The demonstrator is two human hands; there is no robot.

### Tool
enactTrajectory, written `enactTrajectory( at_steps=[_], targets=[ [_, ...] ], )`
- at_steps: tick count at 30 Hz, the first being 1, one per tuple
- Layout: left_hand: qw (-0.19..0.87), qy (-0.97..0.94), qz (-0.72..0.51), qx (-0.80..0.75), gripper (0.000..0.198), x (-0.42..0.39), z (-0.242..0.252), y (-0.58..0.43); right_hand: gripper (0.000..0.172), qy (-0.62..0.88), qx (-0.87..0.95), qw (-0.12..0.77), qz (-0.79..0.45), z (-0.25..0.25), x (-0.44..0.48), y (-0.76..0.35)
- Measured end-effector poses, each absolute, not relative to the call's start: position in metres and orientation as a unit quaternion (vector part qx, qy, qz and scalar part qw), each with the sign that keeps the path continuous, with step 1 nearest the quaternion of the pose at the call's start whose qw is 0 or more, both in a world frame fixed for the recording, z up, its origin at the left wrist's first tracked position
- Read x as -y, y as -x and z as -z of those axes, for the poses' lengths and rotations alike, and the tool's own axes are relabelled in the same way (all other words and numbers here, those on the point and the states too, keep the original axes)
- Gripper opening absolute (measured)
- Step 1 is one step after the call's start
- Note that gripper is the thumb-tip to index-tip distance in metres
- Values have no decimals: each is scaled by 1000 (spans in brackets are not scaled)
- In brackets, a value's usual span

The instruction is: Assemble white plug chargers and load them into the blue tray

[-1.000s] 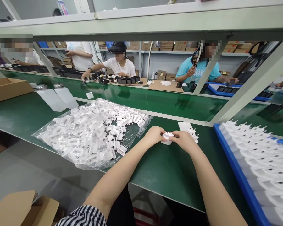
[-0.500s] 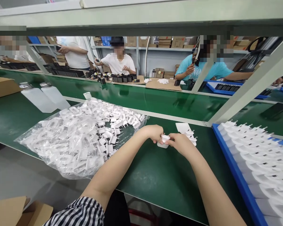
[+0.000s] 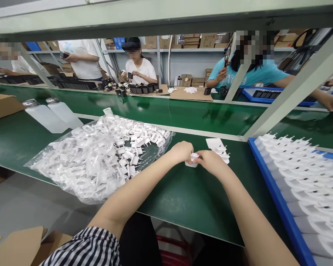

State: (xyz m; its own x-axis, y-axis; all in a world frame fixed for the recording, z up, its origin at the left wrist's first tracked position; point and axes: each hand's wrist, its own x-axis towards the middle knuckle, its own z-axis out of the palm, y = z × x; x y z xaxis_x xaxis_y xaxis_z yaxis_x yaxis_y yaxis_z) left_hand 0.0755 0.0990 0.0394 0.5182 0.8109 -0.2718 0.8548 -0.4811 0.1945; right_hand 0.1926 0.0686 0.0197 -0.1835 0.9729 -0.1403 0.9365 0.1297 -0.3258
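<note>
My left hand (image 3: 181, 151) and my right hand (image 3: 210, 162) meet over the green bench mat (image 3: 199, 199), both closed on one small white plug part (image 3: 192, 159) held between the fingertips. Just behind my right hand lie a few more white plug parts (image 3: 220, 150). To the left a clear plastic bag (image 3: 100, 155) spreads open, heaped with several white plug parts. At the right a blue tray (image 3: 277, 201) holds rows of white plug parts standing prongs up.
Two white plastic bottles (image 3: 54, 114) lie at the back left beside a cardboard box (image 3: 2, 105). A slanted metal frame post (image 3: 291, 94) rises at the right. Across the green conveyor (image 3: 183, 112) other people work at their own benches. Cardboard (image 3: 19, 247) sits at the lower left.
Both hands stay on the same white plug part, turning it slightly. The camera has tilted a little; people opposite have shifted their arms.
</note>
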Motion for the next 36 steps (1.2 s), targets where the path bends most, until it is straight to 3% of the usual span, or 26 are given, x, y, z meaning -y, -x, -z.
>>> enactTrajectory(
  at_steps=[3, 6, 10, 16, 26, 31, 34, 36],
  targets=[
    [155, -865, 22, -477, 31, -96, -34, -69, 10, 630, 747, 93, -191, -19, -64, -193],
    [155, -859, 48, -486, 30, -95, -36, -68, 12, 621, 739, 115, -234, -18, -64, -193],
    [115, -855, 122, -491, 32, -97, -43, -78, 1, 628, 752, 40, -199, -22, -68, -190],
    [118, -873, 148, -451, 29, -103, -46, -80, 3, 633, 752, -36, -181, -29, -77, -186],
    [225, -889, -48, -396, 23, -77, -14, -52, 7, 648, 740, 13, -179, -28, -42, -193],
    [275, -846, -170, -423, 41, -47, 15, -82, 24, 684, 693, 108, -199, -11, -2, -223],
    [287, -824, -183, -454, 60, -39, 24, -108, 37, 729, 633, 147, -216, 3, 24, -244],
    [283, -812, -180, -479, 71, -39, 25, -122, 36, 740, 608, 174, -228, 10, 40, -256]
  ],
)
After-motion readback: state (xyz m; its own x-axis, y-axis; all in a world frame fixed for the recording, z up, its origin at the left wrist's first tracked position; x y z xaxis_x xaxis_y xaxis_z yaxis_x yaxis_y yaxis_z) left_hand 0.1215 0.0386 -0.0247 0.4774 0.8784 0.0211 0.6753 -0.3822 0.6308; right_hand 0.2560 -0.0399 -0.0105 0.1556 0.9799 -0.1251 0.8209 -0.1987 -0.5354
